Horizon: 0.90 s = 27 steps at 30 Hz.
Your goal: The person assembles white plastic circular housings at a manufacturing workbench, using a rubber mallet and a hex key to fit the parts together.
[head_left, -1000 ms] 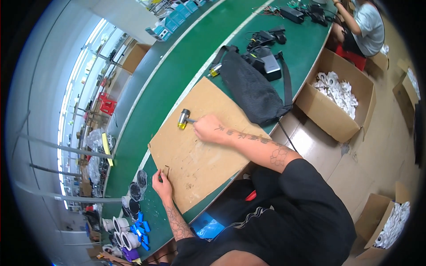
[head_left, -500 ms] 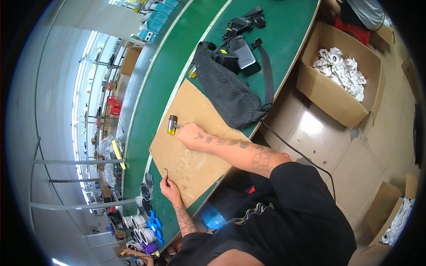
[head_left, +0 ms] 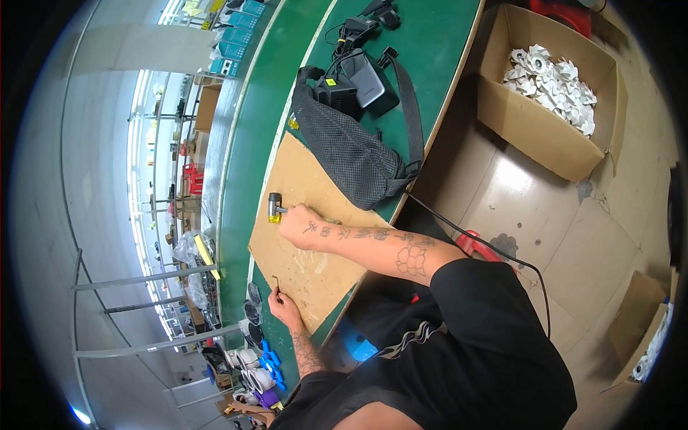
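My right hand [head_left: 301,226] is closed around the handle of a small mallet [head_left: 274,208], whose dark head has a yellow end. The mallet's head lies over the brown board [head_left: 334,276] on the green bench. Lower down, by the board's left edge, my left hand [head_left: 284,308] pinches a thin, bent metal rod that looks like a hex key [head_left: 276,282]. Its bent tip points up, away from the fingers. The grip end is hidden in my hand.
Above the board lies a black mesh bag [head_left: 344,143] with a strap, next to a grey and black device [head_left: 369,82] and cables. An open carton [head_left: 537,122] of white parts stands on the floor at right. Blue-handled items [head_left: 270,364] and white rolls sit at lower left.
The whole view has shifted a little. Both hands keep their grips, with the mallet and the bent rod at nearly the same places over the board.
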{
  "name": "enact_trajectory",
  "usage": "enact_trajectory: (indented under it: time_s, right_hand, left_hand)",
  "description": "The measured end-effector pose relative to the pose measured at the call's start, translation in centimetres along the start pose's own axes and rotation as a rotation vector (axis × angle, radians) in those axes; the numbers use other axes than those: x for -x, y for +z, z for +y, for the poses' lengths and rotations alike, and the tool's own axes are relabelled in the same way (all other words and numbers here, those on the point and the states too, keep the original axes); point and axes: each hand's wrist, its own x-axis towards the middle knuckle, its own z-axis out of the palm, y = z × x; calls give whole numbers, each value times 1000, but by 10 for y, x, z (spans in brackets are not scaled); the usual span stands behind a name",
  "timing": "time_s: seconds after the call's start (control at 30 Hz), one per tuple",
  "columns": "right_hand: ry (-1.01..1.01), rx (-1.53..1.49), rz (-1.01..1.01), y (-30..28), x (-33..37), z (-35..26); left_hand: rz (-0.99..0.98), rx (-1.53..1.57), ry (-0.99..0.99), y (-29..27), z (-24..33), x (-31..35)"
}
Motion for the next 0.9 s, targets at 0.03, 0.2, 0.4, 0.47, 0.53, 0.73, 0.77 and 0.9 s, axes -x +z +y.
enact_trajectory:
  time_s: [0.03,0.2,0.4,0.47,0.53,0.73,0.77,0.9]
  right_hand:
    - [-2,-42,-6,-4,1,0]
    - [47,-200,234,-63,7,-2]
    - [485,23,820,-175,31,68]
    - [676,118,812,-181,41,96]
    - [762,98,683,-175,48,114]
    - [773,256,568,-166,36,133]
    - [765,265,568,-164,34,134]
    - [712,233,628,-160,39,140]
  left_hand:
    - [0,-8,7,1,1,0]
    - [18,26,-13,2,-1,1]
    - [38,38,-2,1,-9,3]
    - [47,44,8,2,-7,4]
    - [41,22,32,1,2,2]
    - [40,67,10,0,3,3]
    - [46,72,0,-1,1,3]
    - [1,62,-55,-2,0,2]
